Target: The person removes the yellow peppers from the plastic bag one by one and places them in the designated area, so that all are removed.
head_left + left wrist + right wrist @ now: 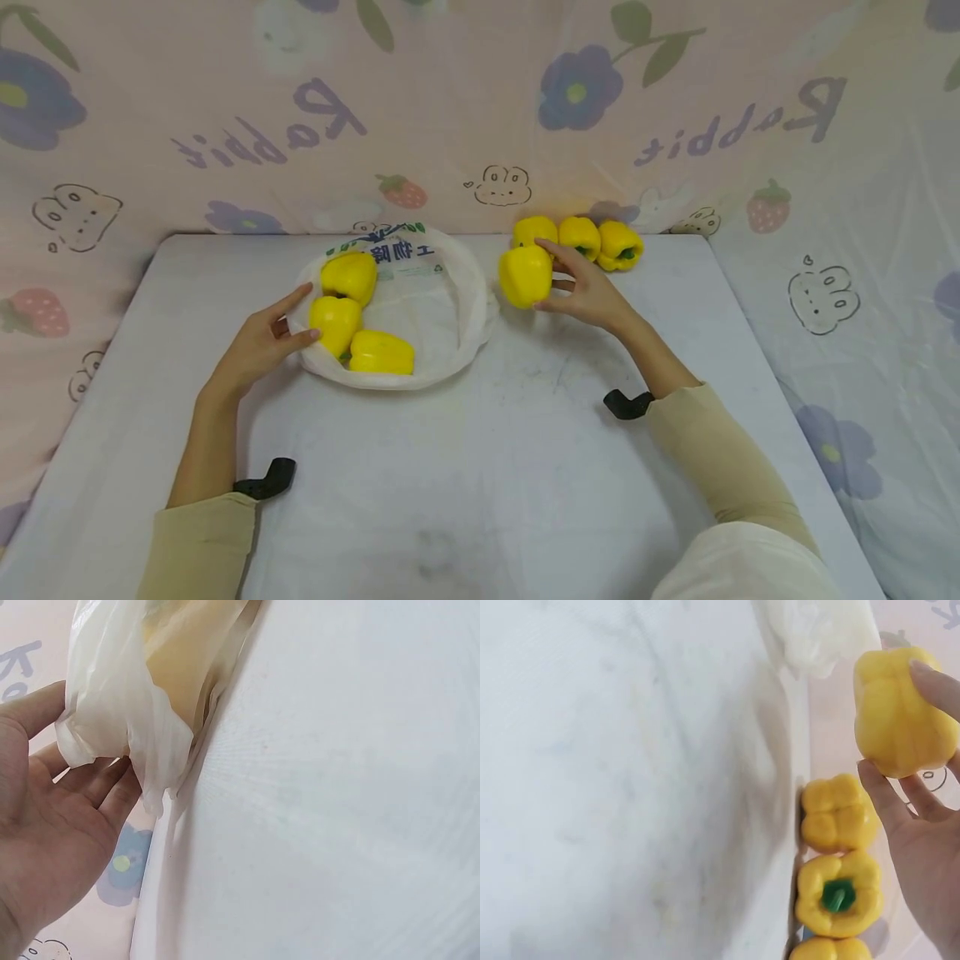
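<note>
While gripping a yellow bell pepper [525,277] in right hand [588,287], pinching the left rim of a white plastic bag [405,382] with left hand [255,346].

On the right: clamped on the pepper by its sides, thumb to the near, fingers to the far; likely so for a sure hold on smooth, rounded skin. Held just right of the bag, outside it.

On the left: closed on thin film, with bag wall between thumb and fingers. Hidden behind the plastic at the fingertips in the left wrist view; cannot tell how firmly held. Probably gripped there to stop a limp wall sagging or sliding. Folded back along the rim, seemingly, perhaps to keep the mouth wide.

Inside, along the left and near wall: three more yellow bell peppers [382,352], perhaps weighting that side down.

At the far edge of the white tabletop [480,467], right of the bag: a row of three yellow bell peppers [577,236], side by side, apart from the one in hand in the right wrist view. Probably lined up there for easy right-hand reach. Beyond: rabbit-print cloth [502,187].
</note>
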Available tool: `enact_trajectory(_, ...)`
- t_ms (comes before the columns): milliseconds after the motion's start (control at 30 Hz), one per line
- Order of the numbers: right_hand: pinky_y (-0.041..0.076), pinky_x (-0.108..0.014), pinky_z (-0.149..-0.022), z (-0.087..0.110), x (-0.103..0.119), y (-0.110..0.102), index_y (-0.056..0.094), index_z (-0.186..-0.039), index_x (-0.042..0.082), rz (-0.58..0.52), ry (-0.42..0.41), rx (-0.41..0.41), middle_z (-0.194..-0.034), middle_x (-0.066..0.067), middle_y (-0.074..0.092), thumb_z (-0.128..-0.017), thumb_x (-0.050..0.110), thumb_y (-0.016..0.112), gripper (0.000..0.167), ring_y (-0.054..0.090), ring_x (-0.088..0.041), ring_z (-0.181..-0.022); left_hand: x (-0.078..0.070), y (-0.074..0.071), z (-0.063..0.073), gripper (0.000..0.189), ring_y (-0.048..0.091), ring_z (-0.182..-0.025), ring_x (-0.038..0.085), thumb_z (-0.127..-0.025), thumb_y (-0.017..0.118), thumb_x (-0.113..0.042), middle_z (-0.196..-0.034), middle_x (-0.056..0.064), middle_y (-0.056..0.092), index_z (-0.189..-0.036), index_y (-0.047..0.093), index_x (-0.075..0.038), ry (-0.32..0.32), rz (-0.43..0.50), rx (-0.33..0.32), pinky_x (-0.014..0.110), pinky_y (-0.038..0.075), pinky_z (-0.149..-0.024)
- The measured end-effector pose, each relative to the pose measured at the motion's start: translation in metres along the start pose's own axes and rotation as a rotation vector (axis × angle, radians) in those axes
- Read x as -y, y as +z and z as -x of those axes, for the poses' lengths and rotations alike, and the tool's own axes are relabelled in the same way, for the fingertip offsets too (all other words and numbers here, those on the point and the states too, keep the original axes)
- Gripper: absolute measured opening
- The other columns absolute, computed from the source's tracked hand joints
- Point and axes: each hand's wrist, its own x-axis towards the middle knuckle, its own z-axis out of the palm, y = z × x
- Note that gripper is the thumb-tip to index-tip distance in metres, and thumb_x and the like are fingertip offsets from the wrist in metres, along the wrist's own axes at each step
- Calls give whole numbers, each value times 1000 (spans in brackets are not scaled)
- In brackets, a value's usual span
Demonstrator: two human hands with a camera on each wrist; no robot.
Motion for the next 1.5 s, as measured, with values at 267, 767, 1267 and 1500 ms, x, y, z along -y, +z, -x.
enact_trajectory(267, 38, -53, -109, 9, -14, -7, 29, -155, 4, -12, 50, -11, -159, -16, 27, -80, -3, 79, 91, 38, -41, -138, 0, 0, -1, 77, 43, -115, 29, -95, 69, -31, -162, 15, 24, -158, 26, -23, -9, -1, 4, 9, 45, -75)
enact_trajectory(767, 43, -47, -107, 5, -70, -11, 31, -157, 23, 22, 93, -41, -162, 1, 26, -80, 7, 83, 94, 45, -37, -132, -2, -1, -2, 77, 47, -95, 21, -95, 69, -30, -155, 19, 34, -158, 26, -20, -19, -24, 7, 16, 43, -64)
enact_trajectory(1267, 42, -48, -107, 4, -73, -11, 23, -159, 28, 71, 185, -56, -162, -5, 23, -84, 19, 81, 95, 42, -37, -135, -4, 1, -4, 77, 47, -112, 27, -95, 69, -30, -161, 16, 25, -159, 25, -22, -16, -3, 9, 9, 48, -78)
enact_trajectory(1500, 36, -55, -110, 2, -61, -8, 21, -159, 11, -6, 145, -30, -162, -14, 18, -82, 4, 80, 98, 36, -45, -137, -2, 2, -4, 78, 47, -104, 24, -95, 69, -29, -160, 17, 27, -159, 26, -22, -14, -1, 8, 12, 47, -72)
